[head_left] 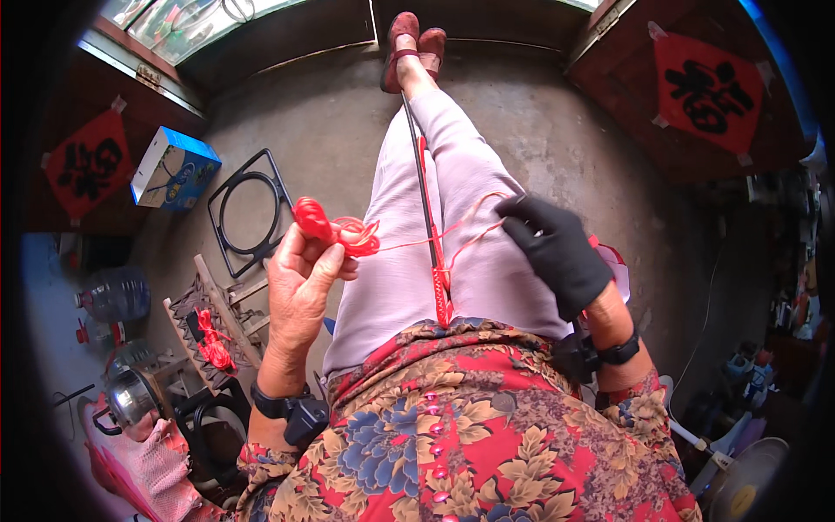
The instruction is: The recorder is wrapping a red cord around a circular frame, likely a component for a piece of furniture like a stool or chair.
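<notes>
My bare left hand (298, 280) is closed around a bundle of red cord (315, 219), its loose loops spilling past the fingertips. A thin strand runs from the bundle across my lap to my right hand (557, 252), which wears a black glove and has its fingers pinched on the cord. A second length of strand leads from that hand back to the red woven band (442, 300) near my waist. Between my legs lies a long, thin dark rod (425, 193), pointing toward my feet, with the red weaving along its near part.
On the left are a wooden stool (228, 300) with another red cord bundle (213, 341) on it, a black square frame with a ring (217, 213), a blue box (187, 178), a clear plastic jug (117, 294) and a metal pot (135, 398). A fan (752, 487) stands at lower right.
</notes>
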`<state>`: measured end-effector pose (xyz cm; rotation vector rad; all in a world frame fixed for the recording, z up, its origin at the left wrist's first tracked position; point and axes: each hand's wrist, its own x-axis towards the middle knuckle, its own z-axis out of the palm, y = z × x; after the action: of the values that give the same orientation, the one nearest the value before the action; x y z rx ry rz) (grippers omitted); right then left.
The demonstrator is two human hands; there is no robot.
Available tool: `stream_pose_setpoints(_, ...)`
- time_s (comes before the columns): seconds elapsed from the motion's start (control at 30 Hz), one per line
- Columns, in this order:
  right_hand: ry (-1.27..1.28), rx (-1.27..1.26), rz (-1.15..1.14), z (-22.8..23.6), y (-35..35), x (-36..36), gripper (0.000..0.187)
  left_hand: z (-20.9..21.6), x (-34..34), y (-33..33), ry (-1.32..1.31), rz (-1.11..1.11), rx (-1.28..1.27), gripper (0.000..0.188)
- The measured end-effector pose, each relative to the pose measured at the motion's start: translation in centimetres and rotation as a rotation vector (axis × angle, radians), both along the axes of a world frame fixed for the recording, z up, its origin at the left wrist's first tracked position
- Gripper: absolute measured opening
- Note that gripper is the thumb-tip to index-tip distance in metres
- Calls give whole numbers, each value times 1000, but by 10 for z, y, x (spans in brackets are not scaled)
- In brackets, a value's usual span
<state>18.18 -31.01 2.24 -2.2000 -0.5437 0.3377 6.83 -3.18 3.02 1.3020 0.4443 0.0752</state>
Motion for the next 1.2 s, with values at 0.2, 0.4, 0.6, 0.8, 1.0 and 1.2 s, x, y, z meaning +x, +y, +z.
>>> stream_pose_setpoints(0.2,106,-156,306,-11,40,-33,19,-23,4,-19,-227,-511,1090,18)
stream_pose_setpoints(0.4,-14,-135,307,-8,34,-27,25,-30,13,-40,-246,-654,862,20)
stream_pose_setpoints(0.6,333,96,116,-19,29,-25,20,-34,17,-41,-125,-587,624,26)
stream_pose_setpoints(0.8,748,980,-244,52,8,-19,25,5,19,-19,89,-531,-333,65)
stream_pose_setpoints(1.0,900,1098,-45,78,-3,-39,30,10,14,-46,-64,-281,-1160,68)
stream_pose_setpoints(1.2,957,333,-195,30,11,-38,34,14,-34,7,22,-172,-952,53)
